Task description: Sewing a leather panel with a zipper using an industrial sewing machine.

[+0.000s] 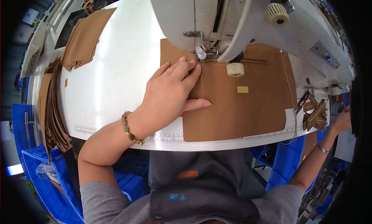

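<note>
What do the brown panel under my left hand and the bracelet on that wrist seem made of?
Brown panel: probably leather or imitation leather, matte, from its smooth, even surface. Bracelet: perhaps polished stone or glass, from its mottled greenish beads; shinier golden ones look metallic.

The white table bore a printed ruler scale along its front edge. I saw a sewing machine standing at its right side and a broad brown panel lying flat, partly beneath the machine head. A stack of brown pieces lay at the far left; nearer, a layered brown bundle drooped over the left edge. Beside the bundle lay a small brown rectangle. Brown offcuts were heaped at the right, near the panel.
</note>
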